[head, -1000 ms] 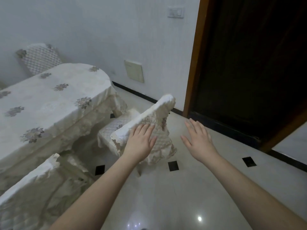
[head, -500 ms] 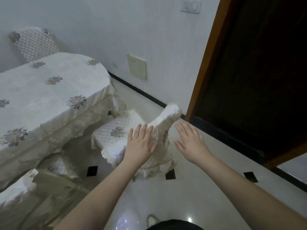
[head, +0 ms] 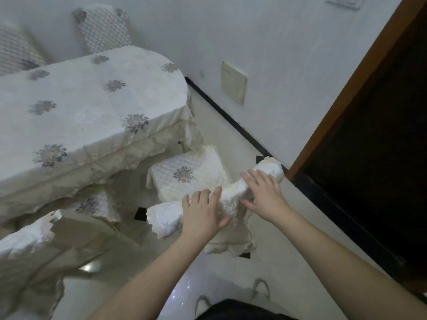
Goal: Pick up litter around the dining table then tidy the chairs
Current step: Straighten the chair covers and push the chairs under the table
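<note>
Both my hands lie flat, fingers straight and slightly spread, on the chair (head: 233,199) top rail: left hand (head: 203,215) near its nearer end, right hand (head: 263,195) farther along. The rail runs diagonally; the table (head: 92,107) lies ahead-left, seat facing it.

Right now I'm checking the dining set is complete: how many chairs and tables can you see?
Chairs: 4 (one under both hands, one at lower left, two behind the table)
Tables: 1
Total: 5
</note>
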Motion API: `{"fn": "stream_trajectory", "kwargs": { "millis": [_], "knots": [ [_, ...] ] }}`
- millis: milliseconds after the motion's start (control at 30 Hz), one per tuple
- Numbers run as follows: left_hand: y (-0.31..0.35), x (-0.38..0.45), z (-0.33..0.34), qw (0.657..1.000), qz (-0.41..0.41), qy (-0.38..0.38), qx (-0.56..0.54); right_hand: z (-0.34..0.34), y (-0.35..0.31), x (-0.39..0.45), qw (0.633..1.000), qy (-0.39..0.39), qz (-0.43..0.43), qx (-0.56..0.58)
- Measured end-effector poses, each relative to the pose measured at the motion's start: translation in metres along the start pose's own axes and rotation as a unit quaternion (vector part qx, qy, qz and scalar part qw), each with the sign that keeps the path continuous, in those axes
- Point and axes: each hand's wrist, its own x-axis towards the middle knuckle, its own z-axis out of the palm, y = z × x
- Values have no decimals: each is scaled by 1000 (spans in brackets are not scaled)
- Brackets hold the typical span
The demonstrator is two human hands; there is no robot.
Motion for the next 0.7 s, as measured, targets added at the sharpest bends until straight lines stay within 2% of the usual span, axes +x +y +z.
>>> {"fn": "stream_trajectory", "kwargs": {
  "millis": [133, 267, 400, 467, 600, 700],
  "knots": [
    [10, 10, 1, 997, -63, -22, 26, 3, 22, 27, 998, -29, -53, -6],
    [15, 19, 8, 994, -108, 4, 36, -6, 37, 65, 992, -82, -94, -8],
    [13, 20, 16, 991, -98, 71, 55, -3, 44, 85, 982, -101, -158, -36],
    [10, 20, 18, 992, -82, 81, 57, -1, 47, 89, 977, -97, -185, -37],
    [-4, 16, 13, 999, -29, 42, 11, -1, 51, 91, 972, -74, -220, -32],
    [-16, 6, 6, 997, -73, 16, -26, -2, 54, 89, 972, -71, -226, -11]
  ]
}}
